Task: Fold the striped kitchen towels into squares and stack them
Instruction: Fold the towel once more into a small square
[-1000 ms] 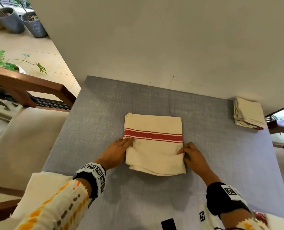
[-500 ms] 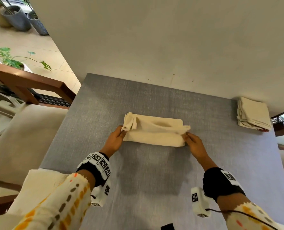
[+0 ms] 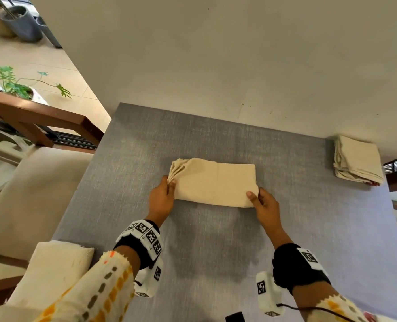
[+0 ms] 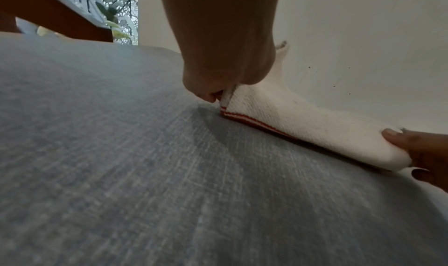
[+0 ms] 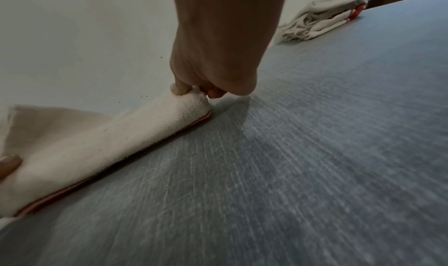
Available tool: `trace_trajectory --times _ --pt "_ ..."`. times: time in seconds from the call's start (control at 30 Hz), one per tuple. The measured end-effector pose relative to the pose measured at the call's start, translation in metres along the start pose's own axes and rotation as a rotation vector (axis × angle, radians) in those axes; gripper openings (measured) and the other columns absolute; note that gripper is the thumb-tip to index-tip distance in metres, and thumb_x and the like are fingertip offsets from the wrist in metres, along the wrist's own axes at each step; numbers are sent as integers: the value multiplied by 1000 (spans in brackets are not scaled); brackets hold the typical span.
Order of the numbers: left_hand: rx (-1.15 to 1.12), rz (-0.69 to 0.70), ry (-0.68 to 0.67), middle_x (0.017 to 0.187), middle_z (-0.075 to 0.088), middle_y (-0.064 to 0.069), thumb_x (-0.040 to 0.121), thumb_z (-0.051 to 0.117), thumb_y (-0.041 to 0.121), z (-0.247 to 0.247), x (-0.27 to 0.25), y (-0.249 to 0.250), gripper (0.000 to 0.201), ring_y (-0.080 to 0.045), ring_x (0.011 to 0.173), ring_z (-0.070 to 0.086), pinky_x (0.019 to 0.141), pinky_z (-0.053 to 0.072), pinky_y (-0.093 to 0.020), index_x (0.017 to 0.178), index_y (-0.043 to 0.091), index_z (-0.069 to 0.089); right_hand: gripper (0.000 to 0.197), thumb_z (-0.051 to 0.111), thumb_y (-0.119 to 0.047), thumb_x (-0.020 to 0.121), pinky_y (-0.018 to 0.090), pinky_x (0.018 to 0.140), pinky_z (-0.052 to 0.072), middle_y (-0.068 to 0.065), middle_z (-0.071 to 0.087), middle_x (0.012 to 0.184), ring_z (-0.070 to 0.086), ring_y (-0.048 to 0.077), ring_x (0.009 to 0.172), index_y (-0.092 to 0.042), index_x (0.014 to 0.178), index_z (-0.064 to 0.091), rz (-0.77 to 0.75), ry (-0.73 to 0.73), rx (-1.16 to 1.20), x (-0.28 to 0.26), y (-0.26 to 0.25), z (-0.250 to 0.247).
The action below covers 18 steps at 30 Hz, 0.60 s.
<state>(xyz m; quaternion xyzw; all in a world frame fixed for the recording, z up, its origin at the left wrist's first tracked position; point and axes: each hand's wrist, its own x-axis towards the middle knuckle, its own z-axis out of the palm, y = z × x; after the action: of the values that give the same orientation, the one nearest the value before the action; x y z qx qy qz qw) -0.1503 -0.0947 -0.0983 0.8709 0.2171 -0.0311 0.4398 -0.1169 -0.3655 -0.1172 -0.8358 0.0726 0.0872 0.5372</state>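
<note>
Plants (image 3: 18, 87) in pots sit far off to the left of our left hand, past a brown wooden chair arm (image 3: 41, 117). A cream cushion (image 3: 51, 270) lies close under our left arm.

Our left hand (image 3: 161, 201) pinches the left end of the towel (image 3: 216, 182). Its fingers (image 4: 211, 95) are curled round the bunched cloth there, and the layers fan out just past them. From the left wrist view we see a red stripe along the bottom edge of the towel, right by that hand.

Between our two hands lies the towel, folded into a long cream shape. It rests on the gray table (image 3: 216, 252). Its near edge is a soft round fold.

Our right hand (image 3: 264, 205) grips the right end of the towel. The thumb (image 3: 252, 196) sits on top and the other fingers are curled at the end of the fold. We think they tuck under the cloth, but the view is too low to be sure.

Far past our right hand, by the wall (image 3: 216, 54), sits a stack of folded towels (image 3: 357, 161). A bit of red peeks out at its near corner.
</note>
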Motion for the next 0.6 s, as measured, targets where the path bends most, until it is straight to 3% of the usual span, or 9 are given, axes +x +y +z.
trace_trajectory --times 0.07,0.13,0.23,0.3,0.37,0.43,0.6 --pt "-13 -68 45 90 64 -15 98 35 30 5 -1 2 33 -32 86 59 82 46 -41 105 4 53 20 58 -19 90 22 62 40 16 63 80 54 20 75 1 88 60 -4 24 -32 -2 4 3" --pt "30 -137 73 94 64 -17 97 36 27 10 2 5 32 -35 90 58 86 44 -43 99 1 55 28 58 -28 89 31 61 41 16 63 76 54 22 70 0 86 61 31 48 -113 -1 9 7" --pt "59 -235 115 97 63 -20 95 38 23 14 6 9 30 -35 92 58 79 41 -37 100 -2 55 31 59 -33 87 36 66 39 2 54 60 53 22 63 -15 64 51 129 98 -215 2 8 10" --pt "75 -259 130 100 63 -21 95 38 27 17 7 11 32 -36 92 58 84 44 -41 104 1 53 37 55 -40 88 37 73 38 -6 50 57 51 20 60 -21 58 45 152 129 -290 2 2 11" --pt "125 -261 129 101 64 -19 95 35 37 18 8 12 38 -36 94 58 90 42 -46 107 4 51 41 49 -43 90 37 77 36 -4 51 58 50 20 61 -16 61 48 157 153 -353 2 -3 13" --pt "205 -248 126 100 64 -19 96 32 42 19 7 13 43 -36 95 58 90 40 -43 108 4 50 41 45 -42 93 37 80 34 1 53 61 51 23 63 -12 66 51 154 190 -402 2 -6 16" --pt "298 -189 139 94 65 -22 97 32 39 20 8 12 41 -36 84 61 69 41 -38 106 3 49 35 43 -34 95 33 75 27 17 64 82 56 32 79 -5 90 61 165 284 -504 0 -4 23"
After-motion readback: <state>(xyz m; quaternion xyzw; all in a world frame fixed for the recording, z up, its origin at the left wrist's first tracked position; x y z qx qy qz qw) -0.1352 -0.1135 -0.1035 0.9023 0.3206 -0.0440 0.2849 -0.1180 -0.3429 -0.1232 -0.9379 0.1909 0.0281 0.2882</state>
